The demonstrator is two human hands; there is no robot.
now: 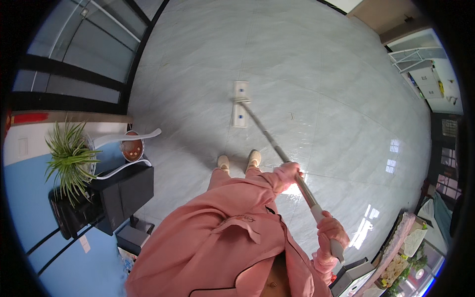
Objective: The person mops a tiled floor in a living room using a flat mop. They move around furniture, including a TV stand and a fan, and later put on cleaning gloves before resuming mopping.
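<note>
A flat mop spans the middle of the view, its white rectangular head lying on the floor ahead of my feet. From the head a long grey pole slants down to the right towards me. My left hand, in a pink sleeve, is wrapped round the pole partway along. Closer to me, my right hand grips the pale handle near its top end. Both hands are closed. My two light shoes stand on the floor behind the mop head.
Glossy grey tiles cover the floor. At left are a glass door, a spiky green plant, a round reddish-brown pot and a black box. A lace-edged covered surface stands at lower right, white cabinets at upper right.
</note>
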